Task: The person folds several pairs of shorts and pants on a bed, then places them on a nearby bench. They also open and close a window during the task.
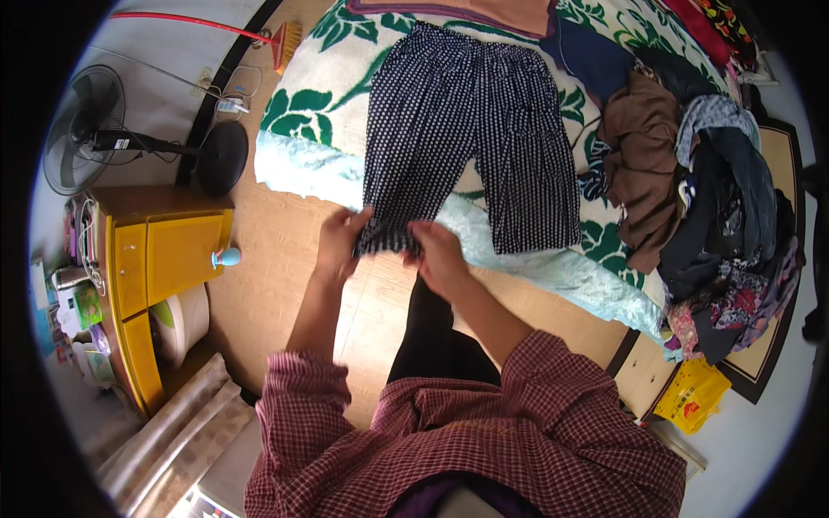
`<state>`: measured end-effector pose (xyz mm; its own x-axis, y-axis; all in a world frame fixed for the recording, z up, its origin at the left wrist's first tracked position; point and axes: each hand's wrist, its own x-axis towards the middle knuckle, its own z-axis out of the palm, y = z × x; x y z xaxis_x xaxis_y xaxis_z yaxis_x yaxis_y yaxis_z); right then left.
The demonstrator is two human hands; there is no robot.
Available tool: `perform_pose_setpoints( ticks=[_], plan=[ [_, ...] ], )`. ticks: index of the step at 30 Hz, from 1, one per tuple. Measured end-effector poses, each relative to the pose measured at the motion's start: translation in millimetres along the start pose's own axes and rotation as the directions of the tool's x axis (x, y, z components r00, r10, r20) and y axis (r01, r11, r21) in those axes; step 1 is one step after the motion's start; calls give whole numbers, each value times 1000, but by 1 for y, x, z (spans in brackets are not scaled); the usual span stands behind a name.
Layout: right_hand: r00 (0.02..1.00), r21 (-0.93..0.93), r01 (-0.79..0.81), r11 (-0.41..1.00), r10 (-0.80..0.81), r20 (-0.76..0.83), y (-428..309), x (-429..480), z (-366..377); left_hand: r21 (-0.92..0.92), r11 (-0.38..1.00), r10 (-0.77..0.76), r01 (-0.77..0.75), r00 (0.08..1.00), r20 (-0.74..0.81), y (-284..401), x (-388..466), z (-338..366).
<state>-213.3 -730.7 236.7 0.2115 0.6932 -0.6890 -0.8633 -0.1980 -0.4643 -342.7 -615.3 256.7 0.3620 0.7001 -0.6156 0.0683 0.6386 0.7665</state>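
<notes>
A pair of dark trousers with a white dotted pattern [427, 123] lies spread on the bed, waistband at the far side and legs towards me. My left hand [340, 239] grips the outer edge of the left-lying leg's hem. At that hem's inner side, my right hand [437, 256] pinches the cloth. Between the hands the hem hangs past the bed's near edge and looks slightly blurred. The other leg rests flat, its hem near the edge. Beneath the trousers is a cream blanket with green leaves [304, 110], over a pale blue sheet [304, 165].
A heap of clothes [641, 162] covers the bed's right side. A folded peach cloth [453, 10] lies at the far end. On the left stand a pedestal fan [84, 129], a broom [285, 46] and a yellow wooden cabinet [184, 249]. A yellow plastic bag [693, 395] hangs at right.
</notes>
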Motion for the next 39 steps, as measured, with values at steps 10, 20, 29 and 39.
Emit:
perform_pose_setpoints(
  ticks=[10,20,29,39],
  plan=[
    [953,112,283,953,-266,-145,-177,177,13,94,905,424,-415,900,-102,49,187,74],
    [874,-799,461,386,-355,333,-151,234,2,500,866,224,-6,898,-379,-90,135,-21],
    [987,-811,147,566,-138,83,-217,253,71,-26,974,206,-225,930,-303,-96,92,-9],
    [965,-969,29,-244,-248,91,-204,286,107,557,360,818,-748,541,198,-35,20,133]
  ],
)
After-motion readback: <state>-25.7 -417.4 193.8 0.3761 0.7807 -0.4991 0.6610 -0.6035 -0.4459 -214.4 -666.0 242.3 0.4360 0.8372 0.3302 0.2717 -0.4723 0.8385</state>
